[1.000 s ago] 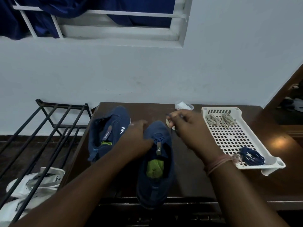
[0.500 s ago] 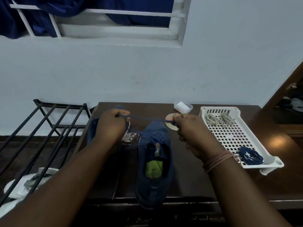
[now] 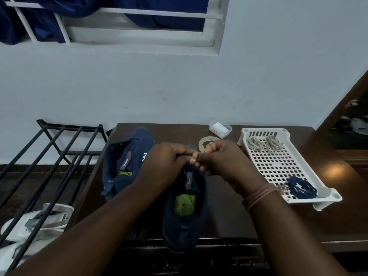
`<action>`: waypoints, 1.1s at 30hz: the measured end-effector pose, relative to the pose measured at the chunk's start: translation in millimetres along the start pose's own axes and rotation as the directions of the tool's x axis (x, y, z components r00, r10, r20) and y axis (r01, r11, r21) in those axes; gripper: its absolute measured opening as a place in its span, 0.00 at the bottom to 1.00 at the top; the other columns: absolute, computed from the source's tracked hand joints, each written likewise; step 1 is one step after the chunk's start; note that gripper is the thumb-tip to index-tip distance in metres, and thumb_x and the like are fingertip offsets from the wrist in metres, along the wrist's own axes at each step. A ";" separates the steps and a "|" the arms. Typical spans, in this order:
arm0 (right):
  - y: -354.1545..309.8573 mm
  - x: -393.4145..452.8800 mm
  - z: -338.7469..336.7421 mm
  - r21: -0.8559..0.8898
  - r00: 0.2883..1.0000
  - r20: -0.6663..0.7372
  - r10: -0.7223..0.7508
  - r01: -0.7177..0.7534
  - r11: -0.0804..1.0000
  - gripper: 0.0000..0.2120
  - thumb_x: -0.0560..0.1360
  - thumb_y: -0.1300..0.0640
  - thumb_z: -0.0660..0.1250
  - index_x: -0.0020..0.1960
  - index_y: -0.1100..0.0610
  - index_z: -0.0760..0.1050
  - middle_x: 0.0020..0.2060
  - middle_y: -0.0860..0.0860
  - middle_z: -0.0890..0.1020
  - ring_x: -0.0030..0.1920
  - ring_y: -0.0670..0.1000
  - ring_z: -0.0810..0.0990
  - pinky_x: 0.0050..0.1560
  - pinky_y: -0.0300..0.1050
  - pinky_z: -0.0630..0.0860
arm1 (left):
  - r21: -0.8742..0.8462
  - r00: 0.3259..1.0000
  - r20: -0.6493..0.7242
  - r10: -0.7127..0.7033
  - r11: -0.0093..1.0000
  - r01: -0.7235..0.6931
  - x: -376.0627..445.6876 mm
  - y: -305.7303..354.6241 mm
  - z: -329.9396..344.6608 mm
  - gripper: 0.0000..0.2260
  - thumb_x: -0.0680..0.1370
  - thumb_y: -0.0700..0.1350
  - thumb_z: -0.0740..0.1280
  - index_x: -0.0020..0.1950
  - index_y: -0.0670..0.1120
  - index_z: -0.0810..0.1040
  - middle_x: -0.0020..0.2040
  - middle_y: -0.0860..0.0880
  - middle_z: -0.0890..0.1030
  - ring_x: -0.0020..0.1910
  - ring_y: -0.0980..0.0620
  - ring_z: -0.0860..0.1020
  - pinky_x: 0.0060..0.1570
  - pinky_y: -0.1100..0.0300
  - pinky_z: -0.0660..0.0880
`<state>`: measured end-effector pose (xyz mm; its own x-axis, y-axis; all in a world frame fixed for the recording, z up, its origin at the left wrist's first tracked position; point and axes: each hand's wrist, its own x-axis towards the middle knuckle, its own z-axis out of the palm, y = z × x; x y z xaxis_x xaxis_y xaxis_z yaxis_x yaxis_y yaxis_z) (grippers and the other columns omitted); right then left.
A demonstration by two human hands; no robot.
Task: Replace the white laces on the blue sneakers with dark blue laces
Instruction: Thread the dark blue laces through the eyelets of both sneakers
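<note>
Dark wooden table [image 3: 229,212] bearing tape roll [image 3: 205,142] and small clear plastic box [image 3: 220,128]; black metal rack [image 3: 59,156] at left, white shoes [image 3: 29,226] beneath; barred window [image 3: 119,20] above.

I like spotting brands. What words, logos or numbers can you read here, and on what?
White logo mark, not letters, on the far sneaker side.
Tongue tags on both sneakers: print too small to read.
Green insole label in the near sneaker: blurred, unreadable.
Red mark on the small box: unreadable.
Dark print on the white shoe at left: too blurred.
</note>
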<state>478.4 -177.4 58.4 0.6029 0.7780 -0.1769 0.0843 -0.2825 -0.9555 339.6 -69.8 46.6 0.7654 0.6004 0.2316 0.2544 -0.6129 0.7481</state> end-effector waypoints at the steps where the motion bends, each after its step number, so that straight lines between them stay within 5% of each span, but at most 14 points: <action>1: 2.8 2.4 -3.6 -0.095 0.999 -0.043 -0.013 0.009 0.995 0.12 0.71 0.55 0.76 0.41 0.57 0.74 0.33 0.60 0.83 0.32 0.52 0.79 0.33 0.46 0.75 | -0.004 0.999 -0.035 -0.007 1.000 0.006 -1.4 1.2 1.0 0.06 0.75 0.46 0.72 0.49 0.56 0.87 0.41 0.59 0.86 0.41 0.61 0.83 0.45 0.54 0.80; 5: 12.2 0.4 -7.0 -0.373 0.983 0.007 0.184 -0.168 0.913 0.18 0.69 0.47 0.76 0.44 0.62 0.80 0.35 0.56 0.81 0.34 0.53 0.79 0.39 0.51 0.81 | 0.061 0.991 -0.083 -0.106 0.992 0.111 -3.4 -1.8 17.5 0.07 0.77 0.45 0.69 0.42 0.52 0.85 0.38 0.56 0.84 0.38 0.60 0.81 0.42 0.55 0.79; 9: 14.1 0.9 -5.4 -0.257 0.944 0.022 0.329 -0.313 0.914 0.16 0.73 0.55 0.73 0.58 0.62 0.79 0.48 0.57 0.85 0.47 0.56 0.84 0.53 0.54 0.82 | 0.228 0.990 -0.090 -0.104 0.966 0.123 -7.0 -16.3 37.5 0.08 0.77 0.48 0.68 0.37 0.53 0.81 0.38 0.55 0.82 0.39 0.56 0.79 0.44 0.52 0.78; 11: 7.7 -3.0 -8.2 -0.380 0.923 0.076 0.378 -0.324 0.866 0.16 0.78 0.54 0.68 0.63 0.58 0.78 0.53 0.52 0.84 0.55 0.54 0.82 0.60 0.50 0.78 | 0.327 0.992 -0.089 -0.094 0.938 0.118 -10.2 -20.0 45.2 0.07 0.76 0.51 0.68 0.39 0.55 0.83 0.41 0.55 0.81 0.43 0.53 0.77 0.46 0.51 0.76; 13: 7.6 0.0 -8.8 -0.211 0.905 0.048 0.423 -0.405 0.890 0.14 0.80 0.58 0.65 0.63 0.63 0.76 0.52 0.57 0.84 0.53 0.57 0.83 0.60 0.54 0.79 | 0.412 0.986 -0.108 -0.125 0.897 0.159 -13.8 -18.4 51.7 0.08 0.77 0.53 0.66 0.43 0.57 0.83 0.45 0.56 0.79 0.48 0.52 0.76 0.50 0.52 0.71; 16: 11.6 2.8 -9.9 -0.181 0.842 0.086 0.533 -0.513 0.839 0.11 0.81 0.63 0.63 0.60 0.66 0.74 0.53 0.64 0.83 0.50 0.59 0.85 0.56 0.57 0.81 | 0.452 0.976 -0.148 -0.162 0.867 0.212 -17.3 -12.9 60.8 0.11 0.78 0.56 0.63 0.44 0.56 0.83 0.46 0.56 0.79 0.52 0.49 0.75 0.50 0.52 0.66; 20: 10.4 3.3 -9.3 -0.157 0.836 0.117 0.536 -0.517 0.841 0.10 0.81 0.64 0.62 0.60 0.66 0.74 0.56 0.65 0.82 0.55 0.61 0.84 0.56 0.57 0.81 | 0.340 0.954 -0.213 -0.211 0.899 0.275 -19.2 -10.0 67.9 0.11 0.78 0.57 0.64 0.41 0.55 0.82 0.44 0.56 0.80 0.52 0.50 0.74 0.49 0.51 0.63; 23: 10.8 3.7 -10.0 -0.175 0.833 0.116 0.540 -0.518 0.837 0.09 0.81 0.64 0.62 0.60 0.65 0.74 0.56 0.64 0.82 0.55 0.61 0.83 0.56 0.57 0.81 | 0.136 0.951 -0.192 -0.243 0.953 0.271 -17.0 -14.4 69.2 0.09 0.77 0.54 0.67 0.38 0.55 0.82 0.41 0.57 0.82 0.49 0.52 0.78 0.56 0.49 0.71; 27: 9.9 3.5 -8.9 -0.163 0.831 0.128 0.542 -0.521 0.838 0.10 0.81 0.64 0.61 0.60 0.65 0.74 0.57 0.64 0.81 0.57 0.60 0.83 0.57 0.56 0.81 | 0.037 0.932 -0.166 -0.322 0.943 0.332 -12.8 -21.9 72.8 0.10 0.72 0.62 0.61 0.34 0.65 0.78 0.41 0.59 0.82 0.49 0.52 0.80 0.56 0.44 0.75; 30: 12.3 6.4 -9.3 -0.169 0.837 0.114 0.536 -0.515 0.840 0.09 0.81 0.64 0.61 0.59 0.65 0.75 0.55 0.63 0.82 0.56 0.60 0.83 0.57 0.55 0.81 | -0.013 0.931 -0.136 -0.337 0.941 0.339 -11.2 -27.6 77.1 0.07 0.70 0.64 0.60 0.36 0.72 0.77 0.41 0.61 0.83 0.50 0.51 0.80 0.55 0.43 0.75; 33: 11.3 7.1 -8.5 -0.175 0.825 0.111 0.553 -0.532 0.828 0.08 0.81 0.63 0.62 0.58 0.65 0.75 0.54 0.63 0.82 0.55 0.59 0.84 0.57 0.56 0.81 | -0.038 0.940 -0.111 -0.323 0.946 0.321 -13.0 -27.7 76.8 0.08 0.70 0.64 0.61 0.39 0.68 0.80 0.41 0.60 0.83 0.49 0.52 0.80 0.55 0.43 0.76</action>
<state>490.3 -179.8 48.4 0.4564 0.5480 -0.7010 -0.1118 -0.7462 -0.6562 368.0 -100.1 -24.9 0.5717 0.8192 0.0450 0.4637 -0.3678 0.8061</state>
